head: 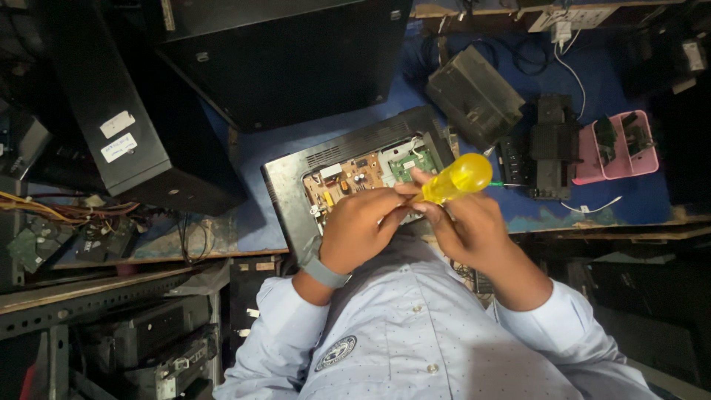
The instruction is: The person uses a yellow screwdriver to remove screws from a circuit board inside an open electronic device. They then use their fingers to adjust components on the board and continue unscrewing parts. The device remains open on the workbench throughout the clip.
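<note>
Currently both hands clamped together on yellow-handled screwdriver (453, 180): left hand (361, 228), right hand (465, 226), above opened monitor back (292, 185) at desk (607, 196) front edge.

Both hands (415, 222) raised, fingers curled

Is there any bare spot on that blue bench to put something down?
Yes: blue surface below the pink tray, and a strip between the big black case and the opened device. Around both hands it is crowded.
</note>
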